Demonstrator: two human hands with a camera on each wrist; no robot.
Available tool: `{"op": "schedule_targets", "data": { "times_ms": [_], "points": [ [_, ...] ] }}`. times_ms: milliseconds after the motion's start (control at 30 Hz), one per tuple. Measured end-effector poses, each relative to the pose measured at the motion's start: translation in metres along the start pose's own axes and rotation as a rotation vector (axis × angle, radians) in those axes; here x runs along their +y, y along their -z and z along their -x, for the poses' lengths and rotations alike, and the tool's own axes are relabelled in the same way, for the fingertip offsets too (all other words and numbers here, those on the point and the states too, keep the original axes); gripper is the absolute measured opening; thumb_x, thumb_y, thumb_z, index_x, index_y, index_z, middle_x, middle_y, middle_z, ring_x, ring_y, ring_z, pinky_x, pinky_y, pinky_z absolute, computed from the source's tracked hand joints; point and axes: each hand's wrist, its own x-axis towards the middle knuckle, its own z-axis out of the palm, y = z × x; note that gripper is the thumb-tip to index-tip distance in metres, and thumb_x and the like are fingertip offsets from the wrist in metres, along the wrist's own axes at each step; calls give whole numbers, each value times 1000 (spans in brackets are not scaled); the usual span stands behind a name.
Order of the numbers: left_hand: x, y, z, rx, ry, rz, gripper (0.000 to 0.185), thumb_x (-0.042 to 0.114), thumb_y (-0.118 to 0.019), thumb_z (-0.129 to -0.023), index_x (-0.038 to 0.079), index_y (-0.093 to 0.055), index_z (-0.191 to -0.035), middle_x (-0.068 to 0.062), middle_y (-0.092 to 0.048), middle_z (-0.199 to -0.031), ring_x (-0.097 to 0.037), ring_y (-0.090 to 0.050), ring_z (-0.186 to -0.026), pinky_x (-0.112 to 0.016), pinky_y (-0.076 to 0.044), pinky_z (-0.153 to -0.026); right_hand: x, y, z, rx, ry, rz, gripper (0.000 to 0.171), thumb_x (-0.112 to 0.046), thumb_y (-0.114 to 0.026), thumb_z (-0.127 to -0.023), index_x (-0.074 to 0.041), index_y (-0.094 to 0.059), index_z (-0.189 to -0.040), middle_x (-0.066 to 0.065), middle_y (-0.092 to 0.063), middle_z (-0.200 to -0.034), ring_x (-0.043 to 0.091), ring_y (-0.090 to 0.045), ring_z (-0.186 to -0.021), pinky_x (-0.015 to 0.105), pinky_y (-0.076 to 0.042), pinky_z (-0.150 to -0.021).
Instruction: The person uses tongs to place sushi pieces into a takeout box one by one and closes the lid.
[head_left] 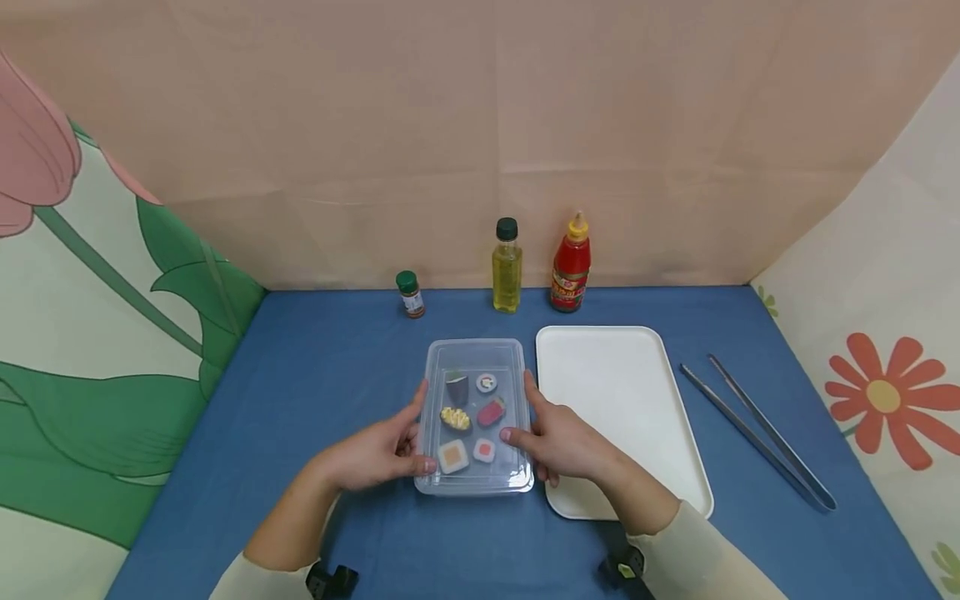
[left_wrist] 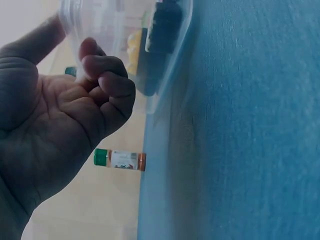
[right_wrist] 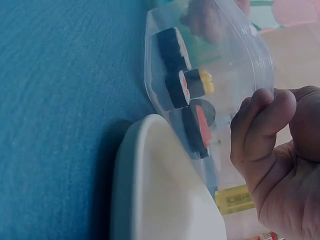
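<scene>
A clear plastic food container (head_left: 472, 354) with a lid sits on the blue cloth, several sushi pieces inside. Among them are a roll with a yellow topping (head_left: 455, 418), a pink-topped one (head_left: 491, 412) and a square one (head_left: 453, 457). My left hand (head_left: 375, 450) grips the container's left side, thumb over the lid's edge and other fingers curled at the rim. From the right, my right hand (head_left: 566, 437) holds the opposite edge the same way. In the right wrist view, dark-wrapped rolls (right_wrist: 172, 50) show through the container's wall, below the curled fingers (right_wrist: 262, 122).
A white tray (head_left: 615, 367) lies right beside the container, under my right forearm. Metal tongs (head_left: 765, 433) rest farther right. Along the back stand a small green-capped spice jar (head_left: 411, 295), an oil bottle (head_left: 507, 271) and a red sauce bottle (head_left: 572, 271).
</scene>
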Motion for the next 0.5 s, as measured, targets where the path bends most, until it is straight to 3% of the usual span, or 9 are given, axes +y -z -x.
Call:
{"op": "schedule_targets", "data": {
  "times_ms": [200,333,500],
  "points": [
    [-4,-1,2,14,-26,-10,114,29,-76,-97,24,15,-166,-7,-64,-88,-18,-58,-73,-26,-47,-64,2,-2,1,-3,4,-39,104,-45,-70,-99,-22,5,-168,10,-62,-70,22,-61,-48,36,-54,-47],
    [-6,0,4,6,-33,-19,113,29,-76,-97,26,14,-166,-7,-64,-88,-18,-58,-73,-26,-47,-65,2,-2,1,-1,6,-3,103,-47,-68,-100,-22,5,-168,9,-62,-69,21,-60,-48,35,-53,-47],
    [0,9,6,58,-36,-139,109,36,-77,-96,23,4,-168,-5,-63,-88,-19,-57,-72,-28,-48,-63,2,1,2,34,14,60,99,-47,-67,-100,-19,-1,-169,6,-63,-69,22,-61,-49,35,-52,-47]
  ]
}}
